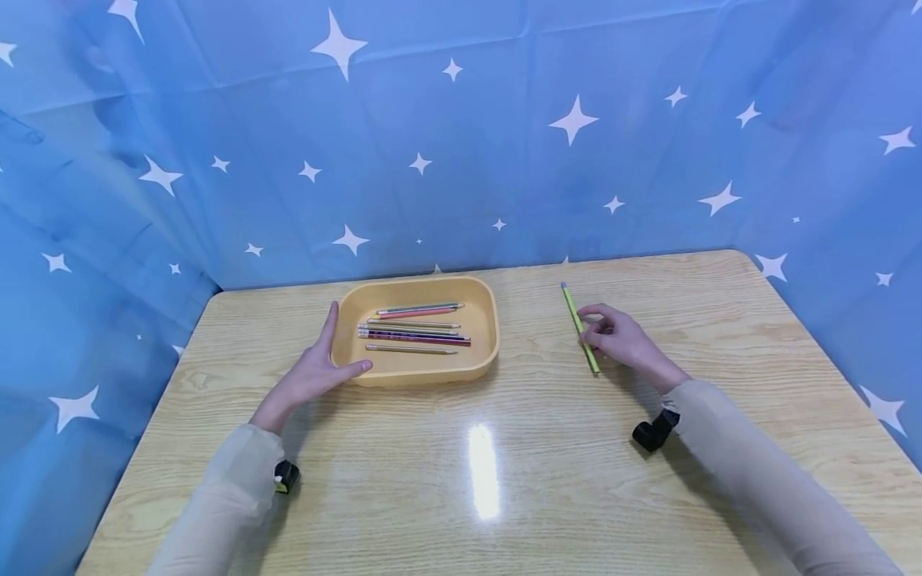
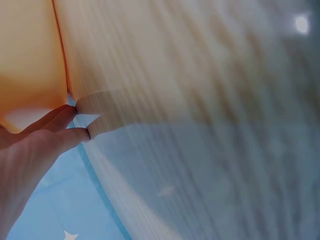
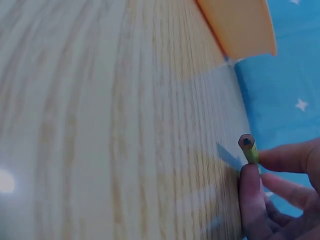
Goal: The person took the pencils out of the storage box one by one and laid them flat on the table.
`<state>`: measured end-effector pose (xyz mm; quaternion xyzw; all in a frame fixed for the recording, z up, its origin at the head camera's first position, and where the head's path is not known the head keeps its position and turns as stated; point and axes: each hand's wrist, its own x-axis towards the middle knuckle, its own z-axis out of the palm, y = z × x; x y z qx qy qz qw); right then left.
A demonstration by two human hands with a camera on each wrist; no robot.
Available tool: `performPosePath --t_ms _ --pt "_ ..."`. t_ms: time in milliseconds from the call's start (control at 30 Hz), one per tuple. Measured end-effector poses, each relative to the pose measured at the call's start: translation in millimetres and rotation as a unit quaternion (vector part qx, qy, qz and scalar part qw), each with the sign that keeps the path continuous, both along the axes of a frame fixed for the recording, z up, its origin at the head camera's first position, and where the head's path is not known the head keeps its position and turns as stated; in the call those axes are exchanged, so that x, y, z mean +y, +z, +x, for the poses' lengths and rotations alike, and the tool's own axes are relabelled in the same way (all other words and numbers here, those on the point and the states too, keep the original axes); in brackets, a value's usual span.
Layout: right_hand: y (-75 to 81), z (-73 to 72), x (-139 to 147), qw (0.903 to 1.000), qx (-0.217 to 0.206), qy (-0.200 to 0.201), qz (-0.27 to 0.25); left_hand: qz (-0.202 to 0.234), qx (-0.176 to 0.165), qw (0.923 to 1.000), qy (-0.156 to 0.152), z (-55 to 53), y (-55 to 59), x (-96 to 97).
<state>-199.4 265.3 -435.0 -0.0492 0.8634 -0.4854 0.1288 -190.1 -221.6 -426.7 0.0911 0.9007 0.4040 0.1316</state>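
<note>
A yellow-orange plastic tray (image 1: 484,324) lies at the back left of the table with several pencils (image 1: 414,336) in it, set roughly side by side. My left hand (image 1: 311,372) is spread at the tray's left front corner, its straight fingers along the left side and the thumb by the front rim. In the left wrist view its fingertips (image 2: 70,112) are beside the tray wall (image 2: 30,55). To the tray's right, my right hand (image 1: 619,340) pinches a yellow-green pencil (image 1: 572,308) between thumb and fingers. The right wrist view shows the pencil's flat end (image 3: 246,141) with a dark core.
A light wood-grain table (image 1: 403,480) spreads under both arms, with a bright light reflection near its middle. Behind and at the sides hangs a blue cloth (image 1: 461,144) printed with white stars. Each wrist carries a small black camera (image 1: 655,430).
</note>
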Motion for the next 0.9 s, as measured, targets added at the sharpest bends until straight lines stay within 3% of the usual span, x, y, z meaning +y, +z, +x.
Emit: performPosePath --t_ms 333,900 --pt "-5.6 -4.9 -4.4 0.9986 0.035 -0.009 0.039 0.014 -0.003 0.9999 0.000 0.9 1.7 1.2" --pt "-5.7 -3.7 -1.3 0.9973 0.048 0.005 0.056 0.024 -0.005 0.9997 0.003 1.6 2.9 1.5"
